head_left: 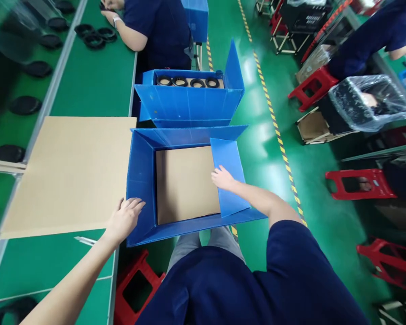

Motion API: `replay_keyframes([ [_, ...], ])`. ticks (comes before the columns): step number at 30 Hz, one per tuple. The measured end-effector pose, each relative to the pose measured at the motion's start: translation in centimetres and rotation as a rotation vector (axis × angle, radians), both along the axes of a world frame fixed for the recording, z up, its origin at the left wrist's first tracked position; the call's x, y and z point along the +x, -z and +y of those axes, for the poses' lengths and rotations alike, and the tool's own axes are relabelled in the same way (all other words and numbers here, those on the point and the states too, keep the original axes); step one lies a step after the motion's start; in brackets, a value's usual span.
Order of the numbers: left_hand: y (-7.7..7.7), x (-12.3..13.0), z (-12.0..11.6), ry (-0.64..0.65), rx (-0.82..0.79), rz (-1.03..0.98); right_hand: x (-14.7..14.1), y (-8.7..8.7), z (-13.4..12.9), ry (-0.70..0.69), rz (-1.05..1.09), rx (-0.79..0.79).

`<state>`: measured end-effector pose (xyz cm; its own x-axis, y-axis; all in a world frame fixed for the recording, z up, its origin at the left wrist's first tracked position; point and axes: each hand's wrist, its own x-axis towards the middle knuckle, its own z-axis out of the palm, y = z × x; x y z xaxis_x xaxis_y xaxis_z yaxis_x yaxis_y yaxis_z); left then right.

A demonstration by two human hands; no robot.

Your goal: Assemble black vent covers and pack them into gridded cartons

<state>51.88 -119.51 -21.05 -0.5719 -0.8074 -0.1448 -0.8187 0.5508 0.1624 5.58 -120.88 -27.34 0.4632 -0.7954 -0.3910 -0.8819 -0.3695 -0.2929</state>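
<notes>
Left hand (pixel 125 220) and right hand (pixel 223 177) were both open, clamped on nothing, at a blue corrugated-plastic crate (pixel 140 189) just beside a green surface (pixel 94 76). A large tan cardboard sheet (pixel 67 176) lay on that surface, touching the crate's rim. Inside sat a cardboard liner (pixel 184 185). The left hand rested on the near rim; the right fingertips (pixel 217 175) touched a loose blue panel (pixel 232 180) propped inside.

The left hand (pixel 124 220) reaches forward, open and palm down, its fingers loosely spread. The right hand (pixel 223 178) is also open and palm down, farther forward, with its bare forearm (pixel 253 195) angling in from a navy short sleeve (pixel 287 253).
</notes>
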Motion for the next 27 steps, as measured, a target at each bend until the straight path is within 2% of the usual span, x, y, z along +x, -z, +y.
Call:
replay_keyframes([
  [3, 0.9, 2.3, -0.4, -0.012, 0.023, 0.071, -4.8, -3.3, 3.0, 0.187, 0.028, -0.155],
  [7, 2.1, 4.4, -0.9, -0.059, 0.061, 0.174, -10.8, -6.1, 7.3, 0.648, 0.043, -0.296],
  [10, 2.9, 4.4, -1.3, -0.104, 0.074, 0.217, -12.9, -6.7, 8.6, 0.906, 0.039, -0.362],
  [13, 3.2, 3.4, -1.4, -0.119, 0.078, 0.223, -13.4, -6.4, 8.1, 0.973, 0.001, -0.375],
  [15, 2.9, 2.3, -0.9, -0.114, 0.095, 0.226, -13.3, -6.0, 7.6, 0.991, 0.000, -0.365],
  [19, 0.9, -0.8, 1.6, -0.154, 0.100, 0.209, -11.3, -4.9, 7.9, 0.941, 0.046, -0.366],
  [22, -0.5, -3.7, 4.2, -0.153, 0.151, 0.200, -7.8, -4.0, 10.6, 0.701, 0.035, -0.407],
  [24, -1.0, -5.3, 6.6, -0.165, 0.212, 0.157, -5.2, -3.4, 13.7, 0.459, -0.032, -0.208],
  [27, -0.5, -6.2, 11.7, -0.225, 0.394, 0.085, -2.0, -2.0, 20.2, 0.186, -0.169, 0.248],
])
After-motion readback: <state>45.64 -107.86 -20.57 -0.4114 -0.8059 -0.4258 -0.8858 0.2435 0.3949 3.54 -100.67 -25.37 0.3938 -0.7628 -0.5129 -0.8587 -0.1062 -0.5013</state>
